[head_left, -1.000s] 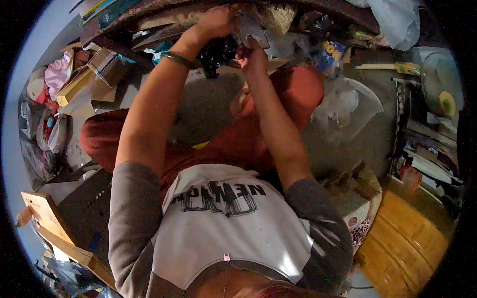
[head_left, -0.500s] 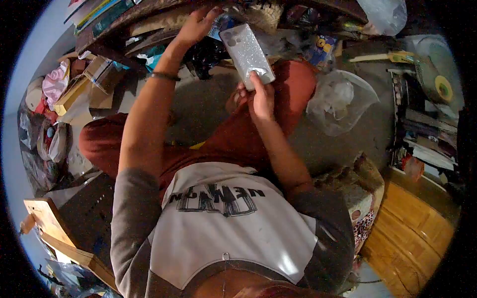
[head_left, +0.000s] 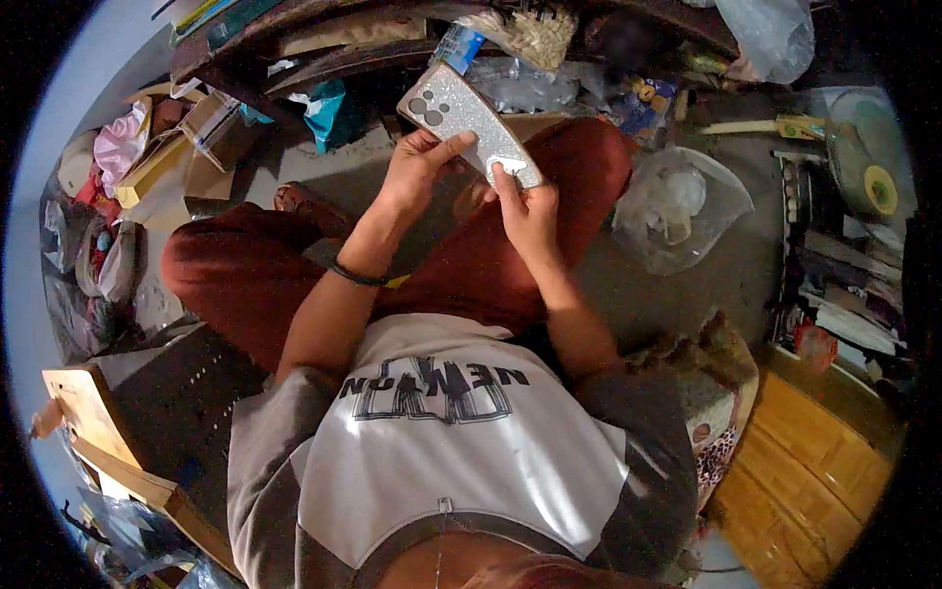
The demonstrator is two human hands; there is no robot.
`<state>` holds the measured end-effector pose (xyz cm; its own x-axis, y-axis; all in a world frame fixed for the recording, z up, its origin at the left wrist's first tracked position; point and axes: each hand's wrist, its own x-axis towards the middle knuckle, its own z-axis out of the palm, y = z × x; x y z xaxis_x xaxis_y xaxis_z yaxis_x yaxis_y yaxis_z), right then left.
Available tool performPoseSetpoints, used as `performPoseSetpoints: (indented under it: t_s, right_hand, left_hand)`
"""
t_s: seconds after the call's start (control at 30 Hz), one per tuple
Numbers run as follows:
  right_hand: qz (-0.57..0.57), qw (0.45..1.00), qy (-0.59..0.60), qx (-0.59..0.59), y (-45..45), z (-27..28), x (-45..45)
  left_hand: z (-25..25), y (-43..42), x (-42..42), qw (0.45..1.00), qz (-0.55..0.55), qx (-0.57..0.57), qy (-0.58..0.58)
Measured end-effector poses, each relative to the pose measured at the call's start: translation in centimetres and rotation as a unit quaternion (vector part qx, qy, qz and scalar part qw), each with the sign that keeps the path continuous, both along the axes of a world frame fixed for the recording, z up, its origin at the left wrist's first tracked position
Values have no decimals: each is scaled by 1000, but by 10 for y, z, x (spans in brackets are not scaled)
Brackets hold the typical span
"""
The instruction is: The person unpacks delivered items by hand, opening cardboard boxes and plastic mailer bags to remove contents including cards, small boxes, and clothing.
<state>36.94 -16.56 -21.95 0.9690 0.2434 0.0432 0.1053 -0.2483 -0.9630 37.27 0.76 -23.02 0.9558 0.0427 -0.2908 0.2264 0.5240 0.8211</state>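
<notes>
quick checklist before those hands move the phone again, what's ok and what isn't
1. Left hand on the phone: ok, it grips the near edge with its thumb over the glittery back.
2. Right hand on the phone: ok, it holds the lower end, by a white patch.
3. Camera lenses uncovered: ok, they show at the upper end.
4. Screen state: cannot tell, the back faces the viewer.
5. Clear plastic bag away from the phone: ok, it lies apart, to the right.
6. Uncluttered surroundings: not ok, many things lie around.
</notes>
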Motion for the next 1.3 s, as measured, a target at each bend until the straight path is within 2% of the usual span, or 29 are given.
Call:
performPoseSetpoints:
  t_s: [0.07,0.17,0.23,0.3,0.4,0.43,0.6,0.83,1.3]
  right_hand:
    - [-27,993,-99,-52,2,-4,-2]
    - [-34,961,-248,-119,0,3,0]
    - [-41,922,-339,-183,-3,14,4]
    - [-47,899,-382,-210,-10,17,8]
    - [-30,882,-411,-228,-18,19,8]
    - [-19,881,-414,-229,-19,19,6]
    - [-22,878,-428,-211,-18,17,4]
    - [-30,884,-431,-177,-19,20,1]
    - [-47,897,-405,-172,-28,32,1]
  left_hand:
    - [3,-7,-2,999,28,21,22]
    - [6,-7,-5,999,8,43,18]
    - [16,-6,-7,996,-28,-83,5]
    - [25,-3,-10,977,-66,-202,20]
    - [33,-5,-17,911,-98,-397,-48]
    - [37,-9,-16,933,-66,-353,-11]
    - [52,-13,-16,929,-80,-359,-52]
    - [45,-12,-14,925,-117,-354,-76]
    - [42,-14,-18,931,-101,-349,-38]
